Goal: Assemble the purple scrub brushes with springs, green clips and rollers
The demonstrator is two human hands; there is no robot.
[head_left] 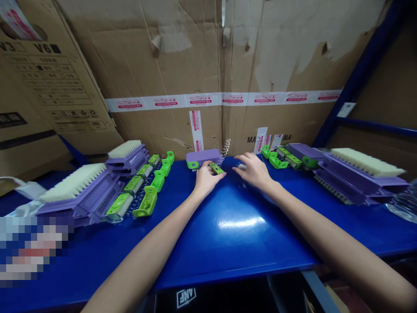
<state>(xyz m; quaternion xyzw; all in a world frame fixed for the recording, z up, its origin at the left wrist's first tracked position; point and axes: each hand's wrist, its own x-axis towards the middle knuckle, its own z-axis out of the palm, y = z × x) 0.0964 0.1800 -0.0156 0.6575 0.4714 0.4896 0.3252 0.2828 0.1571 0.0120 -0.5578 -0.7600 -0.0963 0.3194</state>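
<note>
Bench (234,243): blue, cardboard behind
Left hand (207,177): gripping small green part (216,168)
Right hand (253,170): blurred, hold unclear

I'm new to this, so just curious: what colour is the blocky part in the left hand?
Green on top, best seen in the head view.

Tabletop (241,248): smooth, glossy blue. Backing carton (169,56): matt brown cardboard, surface torn rough. Brush bodies (205,155): purple plastic. Spring (226,148): shiny metal.

Green-topped piece (216,168) — small, in left hand (207,177)
</note>
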